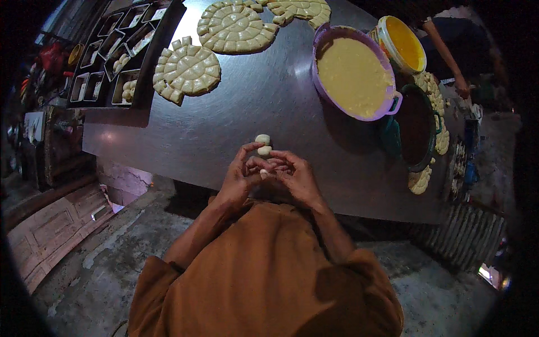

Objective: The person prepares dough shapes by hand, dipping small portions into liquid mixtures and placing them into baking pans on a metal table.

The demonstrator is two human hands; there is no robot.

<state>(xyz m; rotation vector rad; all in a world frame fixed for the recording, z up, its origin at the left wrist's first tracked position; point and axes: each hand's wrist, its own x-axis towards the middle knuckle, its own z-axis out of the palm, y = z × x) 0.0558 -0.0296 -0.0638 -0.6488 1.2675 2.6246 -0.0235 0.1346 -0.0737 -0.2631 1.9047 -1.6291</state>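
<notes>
My left hand (241, 174) and my right hand (295, 175) meet over the near edge of the metal table. Their fingers are bent inward around small pieces of dough. One pale dough lump (264, 150) sits between my index fingertips. Just beyond it, a second rounded dough lump (262, 139) rests against the first. A smaller bit of dough (264, 173) shows lower down, between my thumbs. My overlapping fingers partly hide what lies in the palms.
Scored dough slabs (187, 72) lie far left on the metal table (247, 95). Beside them is a dark tray of loaf tins (124, 84). At right stand a purple tub of batter (353, 78), a yellow-filled bucket (404, 45) and a dark green tub (412, 129). Another person's arm (446, 53) reaches in.
</notes>
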